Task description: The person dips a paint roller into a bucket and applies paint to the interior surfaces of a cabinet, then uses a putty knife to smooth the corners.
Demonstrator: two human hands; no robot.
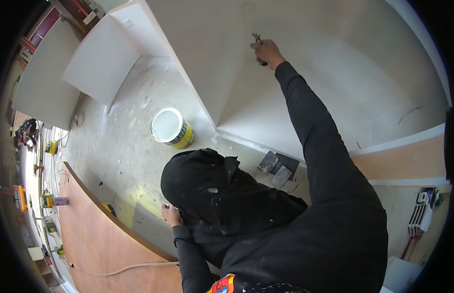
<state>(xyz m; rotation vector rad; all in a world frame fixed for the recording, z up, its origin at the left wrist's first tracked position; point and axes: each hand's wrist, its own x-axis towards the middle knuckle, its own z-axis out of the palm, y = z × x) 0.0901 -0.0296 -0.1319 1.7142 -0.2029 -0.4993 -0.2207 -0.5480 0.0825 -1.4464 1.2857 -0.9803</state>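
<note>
My right hand (269, 53) is stretched far out, its fingers wrapped around a small dark tool (257, 37) whose tip is at the pale panel (310, 93). A faint streak runs up the panel from the tip. My left hand (171, 215) is low beside my black-clad knee, fingers curled; what they hold, if anything, is too small to make out. Between the hands, a bucket with a white rim (187, 136) stands on the floor. Dark grey blocks (281, 177) lie at the foot of the panel.
A curved wooden panel (105, 234) with a cable across it lies at lower left. White curved panels (102, 58) stand at upper left. Another person (26, 133) is at the far left, near small tins. A slatted white object (420, 215) is at right.
</note>
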